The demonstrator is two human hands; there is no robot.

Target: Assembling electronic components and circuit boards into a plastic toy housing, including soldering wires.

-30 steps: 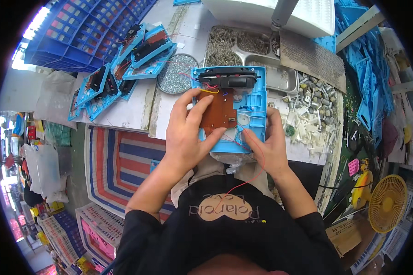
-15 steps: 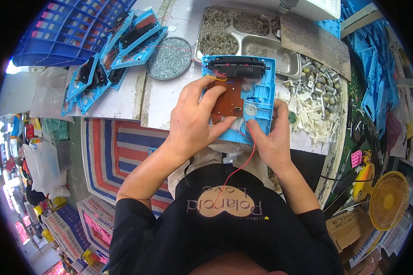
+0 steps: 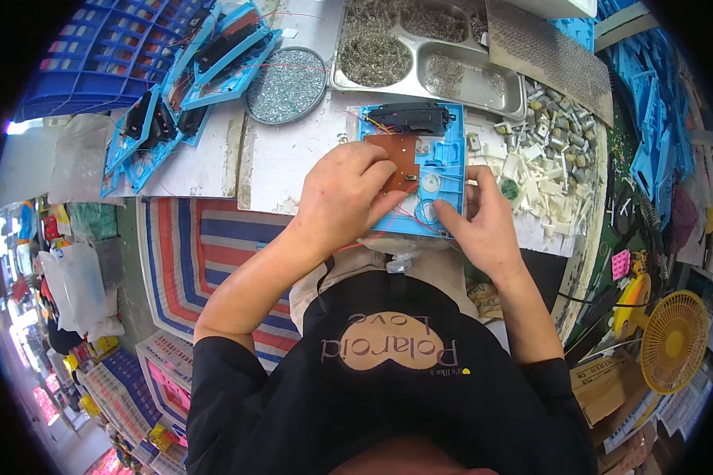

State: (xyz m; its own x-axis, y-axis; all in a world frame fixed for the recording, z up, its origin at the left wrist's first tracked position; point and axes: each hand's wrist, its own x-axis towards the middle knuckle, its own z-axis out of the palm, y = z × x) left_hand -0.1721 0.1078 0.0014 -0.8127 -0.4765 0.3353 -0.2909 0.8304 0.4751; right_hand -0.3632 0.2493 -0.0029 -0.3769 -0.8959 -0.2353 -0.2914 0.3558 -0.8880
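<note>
Handling the wiring, by my reading: left hand (image 3: 345,188) fingers curl part-closed over the brown board (image 3: 390,152), any wire held there hidden; right hand (image 3: 489,222) pinches the right edge of the blue housing (image 3: 449,190), at the worktop's (image 3: 277,162) near edge. Next move likely calls for a steady housing and the red wires (image 3: 408,214) kept unsnagged.

Black top (image 3: 388,412), tan rounded chest print (image 3: 392,348), beige trousers (image 3: 356,267).

The casing (image 3: 452,162) is light blue, its circuit board (image 3: 396,149) brown; the fabric (image 3: 234,237) has 3 stripe colours: red, blue, white; the fan (image 3: 673,343) is yellow.
</note>
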